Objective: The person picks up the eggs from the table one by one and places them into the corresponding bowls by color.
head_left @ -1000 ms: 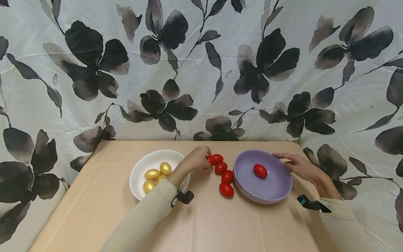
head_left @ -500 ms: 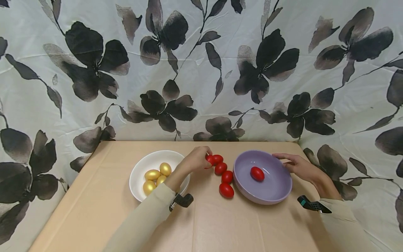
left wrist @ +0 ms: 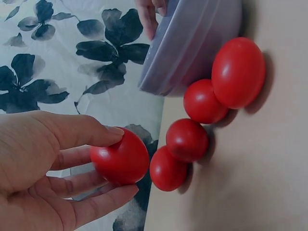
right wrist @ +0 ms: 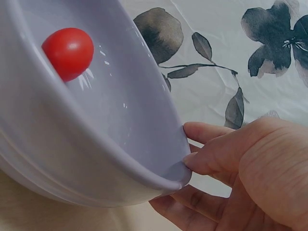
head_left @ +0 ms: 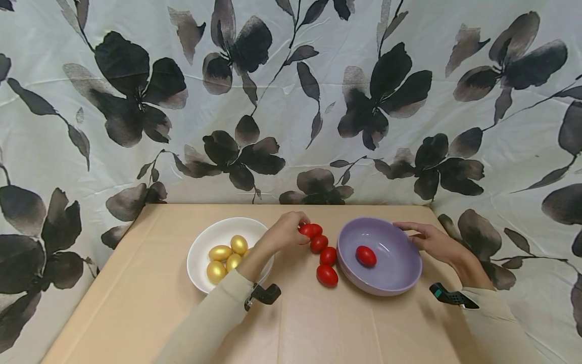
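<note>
My left hand [head_left: 285, 232] pinches a smooth red egg [left wrist: 122, 156] between thumb and fingers, beside the far end of a row of several red eggs [head_left: 327, 275] on the table. In the left wrist view the held egg sits close to the nearest egg of that row. My right hand [head_left: 434, 243] holds the right side of a purple bowl [right wrist: 115, 168], thumb at the rim and some fingers under its outer side. A single red egg [head_left: 366, 256] lies inside the bowl. Several gold eggs [head_left: 220, 252] rest in a white bowl [head_left: 200, 253] under my left forearm.
A light wooden-coloured table [head_left: 313, 328] bears both bowls, with the red row running between them. Behind it hangs a white cloth [head_left: 291, 101] printed with dark flowers. Each wrist wears a small black device [head_left: 268, 293].
Inside the purple bowl the red egg has rolled a little to the left. My left hand has shifted slightly right with its red egg. The right hand keeps its place.
</note>
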`<state>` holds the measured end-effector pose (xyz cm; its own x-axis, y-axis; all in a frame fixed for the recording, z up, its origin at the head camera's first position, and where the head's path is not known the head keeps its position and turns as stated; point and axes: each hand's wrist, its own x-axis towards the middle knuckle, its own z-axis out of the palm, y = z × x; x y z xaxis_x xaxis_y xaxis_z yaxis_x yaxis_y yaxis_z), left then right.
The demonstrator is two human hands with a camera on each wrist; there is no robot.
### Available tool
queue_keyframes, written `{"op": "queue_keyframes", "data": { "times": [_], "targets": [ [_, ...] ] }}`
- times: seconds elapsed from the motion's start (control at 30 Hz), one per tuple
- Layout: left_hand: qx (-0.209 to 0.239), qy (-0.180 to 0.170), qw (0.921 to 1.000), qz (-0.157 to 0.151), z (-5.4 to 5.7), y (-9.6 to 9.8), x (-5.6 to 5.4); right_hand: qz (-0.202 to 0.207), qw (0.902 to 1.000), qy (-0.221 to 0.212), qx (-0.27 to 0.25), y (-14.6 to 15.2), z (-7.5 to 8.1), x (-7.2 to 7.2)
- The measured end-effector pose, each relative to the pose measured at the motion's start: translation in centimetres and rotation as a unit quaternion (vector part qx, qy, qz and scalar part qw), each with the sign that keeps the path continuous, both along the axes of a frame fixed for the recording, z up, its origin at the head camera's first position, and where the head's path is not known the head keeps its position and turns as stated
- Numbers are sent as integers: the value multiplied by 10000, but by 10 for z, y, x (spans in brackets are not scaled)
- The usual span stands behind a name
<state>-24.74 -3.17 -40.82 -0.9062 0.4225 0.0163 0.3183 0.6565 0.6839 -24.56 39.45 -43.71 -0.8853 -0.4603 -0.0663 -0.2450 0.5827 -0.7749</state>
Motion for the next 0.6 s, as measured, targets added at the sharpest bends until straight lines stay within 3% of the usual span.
{"op": "queue_keyframes", "data": {
  "times": [0.6],
  "targets": [
    [322,176,9990,-264,4,14,11,-7,10000,-46,-40,1,-1,0]
  ]
}}
